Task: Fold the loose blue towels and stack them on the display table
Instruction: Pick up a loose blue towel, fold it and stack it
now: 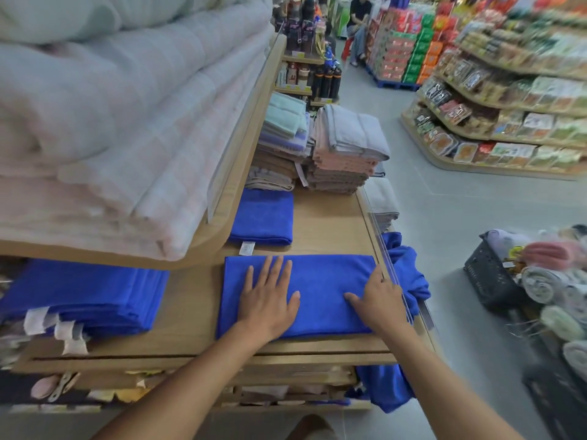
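Observation:
A folded blue towel (320, 281) lies flat on the wooden display table (330, 217). My left hand (270, 296) rests flat on its left half with fingers spread and straight. At the towel's right edge my right hand (378, 300) presses down, fingers straight. A stack of folded blue towels (92, 290) sits at the left under the upper shelf. Another folded blue towel (262, 217) lies behind. Loose blue towels (406, 274) hang over the table's right edge, and more blue cloth (384, 389) droops below.
Stacks of grey, pink, brown and mint towels (340, 147) fill the table's far end. Bulky pale quilts (120, 122) load the upper shelf at left. A dark basket (489, 274) of rolled towels stands on the aisle floor at right. Snack shelves (508, 106) line the aisle; a person sits far off.

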`<control>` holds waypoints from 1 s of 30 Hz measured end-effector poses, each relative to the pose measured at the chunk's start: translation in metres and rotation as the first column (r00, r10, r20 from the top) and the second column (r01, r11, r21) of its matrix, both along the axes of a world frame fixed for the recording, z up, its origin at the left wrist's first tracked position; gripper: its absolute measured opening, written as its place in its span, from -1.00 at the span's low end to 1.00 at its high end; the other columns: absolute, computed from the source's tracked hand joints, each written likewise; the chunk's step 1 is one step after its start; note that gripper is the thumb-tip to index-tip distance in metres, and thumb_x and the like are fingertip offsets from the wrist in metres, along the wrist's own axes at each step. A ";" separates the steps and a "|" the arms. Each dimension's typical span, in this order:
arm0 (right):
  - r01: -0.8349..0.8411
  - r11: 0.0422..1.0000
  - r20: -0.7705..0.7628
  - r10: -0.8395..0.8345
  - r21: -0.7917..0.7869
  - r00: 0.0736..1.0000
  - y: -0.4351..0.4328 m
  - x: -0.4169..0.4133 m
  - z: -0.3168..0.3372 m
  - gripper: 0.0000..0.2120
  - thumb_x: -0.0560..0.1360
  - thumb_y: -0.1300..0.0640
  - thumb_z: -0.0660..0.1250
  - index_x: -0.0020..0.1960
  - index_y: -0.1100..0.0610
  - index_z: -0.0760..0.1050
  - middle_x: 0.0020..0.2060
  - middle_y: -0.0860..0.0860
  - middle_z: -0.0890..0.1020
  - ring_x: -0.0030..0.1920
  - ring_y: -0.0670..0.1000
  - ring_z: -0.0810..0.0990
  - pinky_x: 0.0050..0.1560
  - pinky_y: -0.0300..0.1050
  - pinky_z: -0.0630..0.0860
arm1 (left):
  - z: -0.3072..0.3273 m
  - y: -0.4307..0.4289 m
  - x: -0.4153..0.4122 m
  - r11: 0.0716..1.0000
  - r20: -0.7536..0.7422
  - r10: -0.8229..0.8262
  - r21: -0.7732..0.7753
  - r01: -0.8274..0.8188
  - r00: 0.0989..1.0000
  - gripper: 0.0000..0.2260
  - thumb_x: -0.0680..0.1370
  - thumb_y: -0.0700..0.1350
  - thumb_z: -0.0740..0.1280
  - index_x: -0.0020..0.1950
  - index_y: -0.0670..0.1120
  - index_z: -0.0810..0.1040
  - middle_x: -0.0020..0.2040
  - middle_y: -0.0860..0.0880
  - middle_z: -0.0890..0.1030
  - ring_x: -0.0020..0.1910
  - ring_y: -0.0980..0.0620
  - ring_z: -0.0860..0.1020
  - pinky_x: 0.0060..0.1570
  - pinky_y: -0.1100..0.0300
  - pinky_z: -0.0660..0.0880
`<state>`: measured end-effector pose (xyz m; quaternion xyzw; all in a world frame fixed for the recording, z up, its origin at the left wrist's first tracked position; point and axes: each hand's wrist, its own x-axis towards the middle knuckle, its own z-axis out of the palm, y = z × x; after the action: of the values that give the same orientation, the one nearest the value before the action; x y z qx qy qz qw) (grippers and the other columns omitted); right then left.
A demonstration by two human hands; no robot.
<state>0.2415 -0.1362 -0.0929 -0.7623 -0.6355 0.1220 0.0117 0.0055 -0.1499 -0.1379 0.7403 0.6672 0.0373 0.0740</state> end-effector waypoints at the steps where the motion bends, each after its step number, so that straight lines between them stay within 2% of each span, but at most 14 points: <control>1: 0.004 1.000 -0.004 -0.004 -0.030 1.000 0.006 0.000 0.006 -0.04 0.54 -0.23 0.37 0.60 0.34 -0.01 0.37 0.24 0.48 0.34 0.23 0.48 0.35 0.09 0.41 | -0.001 -0.002 0.004 1.000 -0.013 -0.016 -0.008 0.016 1.000 -0.31 0.59 0.27 -0.20 0.67 0.01 -0.16 0.67 0.01 -0.17 0.63 0.00 -0.25 0.57 -0.18 -0.26; 3: 0.052 0.995 -0.092 -0.060 -0.083 0.994 0.018 0.001 0.016 -0.10 0.47 -0.16 0.45 0.54 0.29 0.10 0.12 0.12 0.62 0.07 0.12 0.60 0.00 0.01 0.55 | -0.003 -0.003 0.007 1.000 -0.034 -0.014 0.003 0.014 0.999 -0.29 0.56 0.29 -0.24 0.67 0.01 -0.13 0.67 0.01 -0.15 0.64 0.01 -0.23 0.57 -0.18 -0.24; 4: 0.087 0.989 -0.155 -0.105 -0.116 0.982 0.024 0.001 0.019 -0.14 0.45 -0.11 0.48 0.52 0.27 0.15 -0.05 0.05 0.63 -0.10 0.04 0.60 -0.20 -0.07 0.51 | -0.004 -0.002 0.007 1.000 -0.039 -0.008 0.010 0.008 0.999 -0.27 0.54 0.30 -0.27 0.67 0.00 -0.12 0.68 0.01 -0.14 0.64 0.01 -0.22 0.57 -0.18 -0.23; 6: 0.161 0.972 -0.290 -0.206 -0.173 0.934 0.037 0.004 0.025 -0.34 0.42 -0.02 0.49 0.38 0.23 0.32 -0.27 -0.01 0.52 -0.29 -0.04 0.50 -0.31 -0.16 0.39 | -0.005 -0.001 0.006 1.000 -0.045 -0.013 0.015 0.014 0.999 -0.25 0.53 0.31 -0.29 0.67 0.00 -0.11 0.68 0.00 -0.13 0.64 0.00 -0.20 0.57 -0.19 -0.22; 8: 0.227 0.945 -0.454 -0.314 -0.236 0.834 0.044 0.010 0.029 -0.38 0.46 0.00 0.48 0.38 0.24 0.34 -0.21 -0.02 0.47 -0.23 -0.05 0.45 -0.23 -0.14 0.39 | -0.006 -0.002 0.006 1.000 -0.047 -0.012 0.024 0.013 0.999 -0.26 0.54 0.31 -0.27 0.67 0.00 -0.11 0.68 0.00 -0.13 0.64 -0.01 -0.20 0.57 -0.19 -0.23; 10: 0.281 0.908 -0.597 -0.417 -0.311 0.686 0.042 0.017 0.034 -0.27 0.48 -0.06 0.48 0.51 0.20 0.26 0.08 0.01 0.50 0.06 0.04 0.50 0.02 -0.04 0.46 | -0.006 -0.003 0.007 1.000 -0.043 -0.008 0.024 0.009 0.999 -0.28 0.56 0.31 -0.24 0.67 0.00 -0.11 0.68 0.00 -0.13 0.64 -0.02 -0.20 0.57 -0.19 -0.24; 12: 0.307 0.867 -0.692 -0.497 -0.391 0.523 0.039 0.024 0.038 -0.36 0.46 -0.07 0.52 0.43 0.13 0.40 0.28 0.04 0.50 0.27 0.10 0.48 0.28 0.05 0.45 | -0.004 -0.002 0.006 1.000 -0.041 -0.009 0.021 0.010 0.999 -0.29 0.58 0.30 -0.22 0.67 0.00 -0.11 0.67 -0.01 -0.13 0.64 -0.02 -0.20 0.57 -0.19 -0.24; 14: 0.286 0.832 -0.721 -0.554 -0.475 0.417 0.032 0.030 0.043 -0.47 0.43 -0.04 0.56 0.30 0.14 0.51 0.22 0.08 0.58 0.22 0.11 0.56 0.21 0.05 0.52 | -0.005 -0.003 0.007 1.000 -0.039 -0.009 0.014 0.010 0.999 -0.30 0.59 0.30 -0.19 0.67 0.00 -0.11 0.67 0.00 -0.14 0.64 -0.02 -0.21 0.56 -0.20 -0.24; 16: 0.264 0.824 -0.721 -0.567 -0.502 0.398 0.025 0.033 0.048 -0.55 0.42 -0.02 0.56 0.22 0.16 0.58 0.16 0.14 0.65 0.10 0.11 0.62 0.10 0.02 0.55 | -0.005 -0.004 0.006 1.000 -0.033 -0.006 0.016 0.007 0.999 -0.30 0.60 0.30 -0.18 0.67 0.00 -0.11 0.67 0.00 -0.13 0.64 -0.02 -0.20 0.56 -0.21 -0.22; 19: 0.221 0.852 -0.768 -0.523 -0.474 0.369 0.019 0.029 0.058 -0.69 0.50 0.03 0.50 0.15 0.18 0.61 0.11 0.14 0.69 0.05 0.12 0.63 0.09 0.03 0.54 | -0.005 -0.004 0.007 1.000 -0.025 -0.008 0.020 0.009 1.000 -0.31 0.61 0.30 -0.17 0.67 0.00 -0.11 0.67 -0.01 -0.13 0.64 -0.03 -0.20 0.56 -0.21 -0.21; 22: 0.158 0.916 -0.851 -0.401 -0.369 0.340 0.021 0.016 0.078 -0.89 0.57 0.16 0.42 -0.07 0.13 0.50 -0.15 0.12 0.60 -0.23 0.04 0.58 -0.22 -0.10 0.52 | -0.005 -0.004 0.007 1.000 -0.021 -0.009 0.015 0.010 1.000 -0.31 0.61 0.30 -0.17 0.67 0.01 -0.13 0.67 -0.01 -0.13 0.64 -0.03 -0.21 0.56 -0.21 -0.22; 24: 0.099 0.945 -0.901 -0.326 -0.311 0.287 0.024 0.001 0.096 -0.80 0.58 0.27 0.38 -0.16 0.10 0.43 -0.28 0.07 0.49 -0.35 0.00 0.51 -0.33 -0.20 0.52 | -0.007 -0.004 0.006 1.000 -0.023 -0.016 0.013 0.017 1.000 -0.30 0.59 0.31 -0.21 0.67 0.01 -0.14 0.67 -0.01 -0.13 0.64 -0.03 -0.21 0.56 -0.22 -0.22; 26: 0.046 0.966 -0.925 -0.255 -0.253 0.281 0.027 -0.021 0.115 -0.78 0.57 0.34 0.36 -0.16 0.10 0.43 -0.30 0.06 0.49 -0.34 0.01 0.50 -0.28 -0.18 0.55 | -0.009 -0.004 0.005 0.999 -0.015 -0.022 0.027 0.022 1.000 -0.30 0.58 0.31 -0.24 0.67 0.01 -0.12 0.68 0.00 -0.11 0.64 -0.03 -0.20 0.56 -0.21 -0.23; 30: -0.085 0.981 -0.904 -0.128 -0.177 0.407 0.027 -0.069 0.138 -0.81 0.53 0.32 0.42 -0.04 0.09 0.46 -0.26 0.03 0.52 -0.29 -0.01 0.51 -0.13 -0.07 0.56 | -0.004 -0.007 0.003 0.998 -0.021 -0.032 0.054 0.033 0.999 -0.34 0.63 0.28 -0.17 0.67 0.01 -0.07 0.68 -0.01 -0.07 0.65 -0.05 -0.14 0.56 -0.19 -0.22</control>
<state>0.1721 -0.1095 0.0454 -0.5780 -0.5011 0.5786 0.2829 0.0087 -0.1569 -0.1421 0.7532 0.6544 0.0468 0.0475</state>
